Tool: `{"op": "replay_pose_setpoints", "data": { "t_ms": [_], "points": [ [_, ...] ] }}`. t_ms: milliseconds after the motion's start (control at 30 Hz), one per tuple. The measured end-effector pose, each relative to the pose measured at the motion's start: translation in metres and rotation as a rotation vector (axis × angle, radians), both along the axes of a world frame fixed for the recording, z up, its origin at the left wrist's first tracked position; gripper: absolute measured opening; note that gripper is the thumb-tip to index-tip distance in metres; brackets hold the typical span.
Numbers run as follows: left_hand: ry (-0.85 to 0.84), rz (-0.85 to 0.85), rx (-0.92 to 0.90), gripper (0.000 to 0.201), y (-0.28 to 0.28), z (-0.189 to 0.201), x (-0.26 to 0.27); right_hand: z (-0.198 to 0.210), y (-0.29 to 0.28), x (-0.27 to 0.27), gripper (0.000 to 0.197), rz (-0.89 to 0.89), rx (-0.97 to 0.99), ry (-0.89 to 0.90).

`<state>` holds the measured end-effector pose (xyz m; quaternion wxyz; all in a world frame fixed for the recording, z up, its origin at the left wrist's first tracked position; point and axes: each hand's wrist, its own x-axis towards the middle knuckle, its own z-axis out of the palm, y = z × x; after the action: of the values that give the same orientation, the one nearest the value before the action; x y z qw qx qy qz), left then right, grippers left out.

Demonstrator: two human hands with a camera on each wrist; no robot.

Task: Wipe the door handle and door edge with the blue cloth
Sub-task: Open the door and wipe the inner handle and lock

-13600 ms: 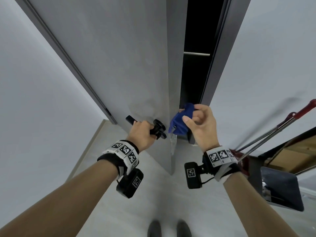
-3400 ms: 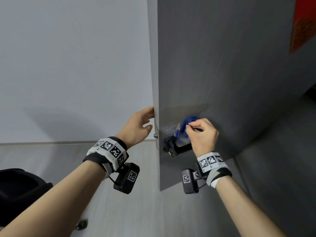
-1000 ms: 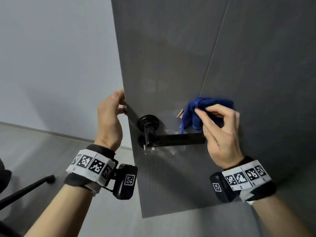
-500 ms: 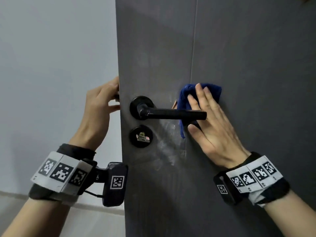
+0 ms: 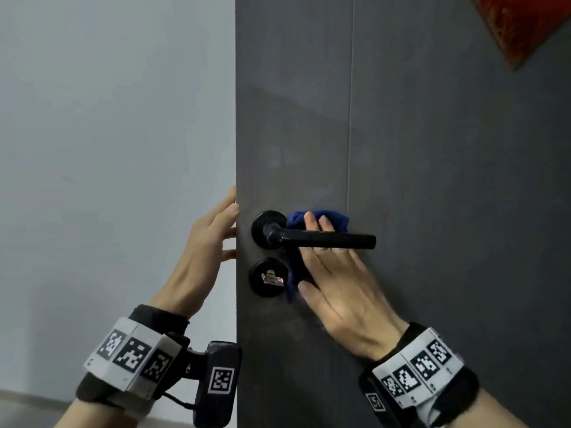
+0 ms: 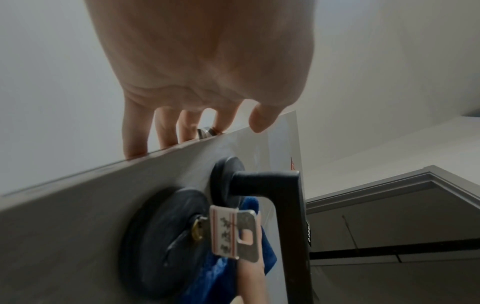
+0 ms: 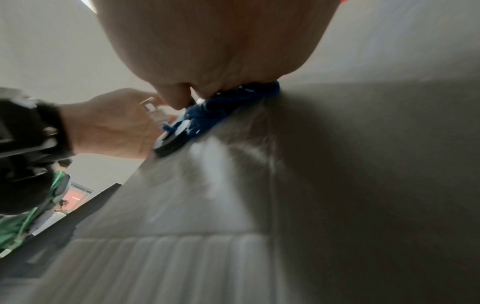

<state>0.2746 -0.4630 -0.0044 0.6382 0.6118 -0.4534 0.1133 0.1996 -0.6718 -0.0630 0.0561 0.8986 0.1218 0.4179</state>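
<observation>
R hand (image 5: 346, 291): fingers straight and flat, nothing clenched; presses the blue cloth (image 5: 295, 222) onto the door face, mid-frame.
Blue cloth: bunched under R fingertips, behind the lever handle (image 5: 340, 240), touching the round rose at the lever's L end. One fold hangs down beside the lock plate (image 5: 256, 288).
L hand (image 5: 207, 251): fingers approx. straight, reaching past the door edge (image 5: 237, 118) to the far side, thumb tip by the near face. Braces the door, no fist.
Key (image 6: 228, 232): sits in the lock w/ a tag, just below the lever, beside the cloth.
Door face: faint streaks below the lock, lower centre of R wrist view.
Step in hand (judged): rubbing the face round and behind the lever, i.e. the handle part of the job.
How far: can't tell. Lever and edge look alike wiped or unwiped.
Next move needs: even flat pressure. For the bar itself, cloth wrapped round it rather than pushed behind. L hand holding the door firm vs. the push.
Watch: hanging fold could snag on the key/tag.
</observation>
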Motion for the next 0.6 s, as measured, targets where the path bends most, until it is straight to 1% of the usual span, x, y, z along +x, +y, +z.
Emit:
{"op": "replay_pose_setpoints", "data": {
  "t_ms": [33, 67, 100, 133, 200, 233, 300, 333, 400, 467, 533, 600],
  "points": [
    [0.005, -0.005, -0.003, 0.04, 0.0, -0.001, 0.002, -0.002, -0.002, 0.001, 0.068, -0.008, -0.03, -0.003],
    [0.006, -0.006, -0.005, 0.041, 0.0, -0.001, 0.003, 0.0, -0.007, 0.001, 0.066, -0.025, -0.055, -0.046],
    [0.003, -0.005, -0.003, 0.041, 0.0, -0.001, 0.004, 0.005, -0.013, 0.002, 0.063, -0.042, -0.04, -0.109],
    [0.001, -0.006, 0.001, 0.042, 0.001, 0.0, 0.004, 0.012, -0.018, 0.003, 0.061, -0.056, 0.015, -0.169],
    [0.006, -0.007, 0.005, 0.043, 0.001, -0.002, 0.006, 0.026, -0.017, 0.011, 0.06, -0.098, 0.131, -0.232],
    [0.007, -0.006, 0.001, 0.044, 0.0, -0.002, 0.008, 0.03, -0.012, 0.016, 0.061, -0.131, 0.153, -0.253],
    [0.006, -0.003, -0.003, 0.044, 0.0, -0.001, 0.008, 0.029, -0.003, 0.022, 0.062, -0.163, 0.131, -0.272],
    [0.008, -0.012, 0.0, 0.044, 0.0, -0.001, 0.008, 0.025, -0.001, 0.023, 0.064, -0.142, 0.119, -0.241],
    [0.014, -0.035, 0.018, 0.043, 0.001, -0.004, 0.013, 0.012, -0.001, 0.016, 0.066, -0.069, 0.09, -0.121],
    [0.044, -0.049, 0.027, 0.045, 0.0, -0.011, 0.019, -0.009, -0.008, 0.006, 0.066, -0.075, 0.015, -0.033],
    [0.107, -0.043, 0.014, 0.056, 0.001, -0.02, 0.026, -0.03, -0.019, 0.0, 0.063, -0.133, -0.001, -0.037],
    [0.143, -0.05, 0.029, 0.047, 0.003, -0.028, 0.031, -0.044, -0.029, -0.002, 0.061, -0.174, 0.096, -0.056]
  ]
}}
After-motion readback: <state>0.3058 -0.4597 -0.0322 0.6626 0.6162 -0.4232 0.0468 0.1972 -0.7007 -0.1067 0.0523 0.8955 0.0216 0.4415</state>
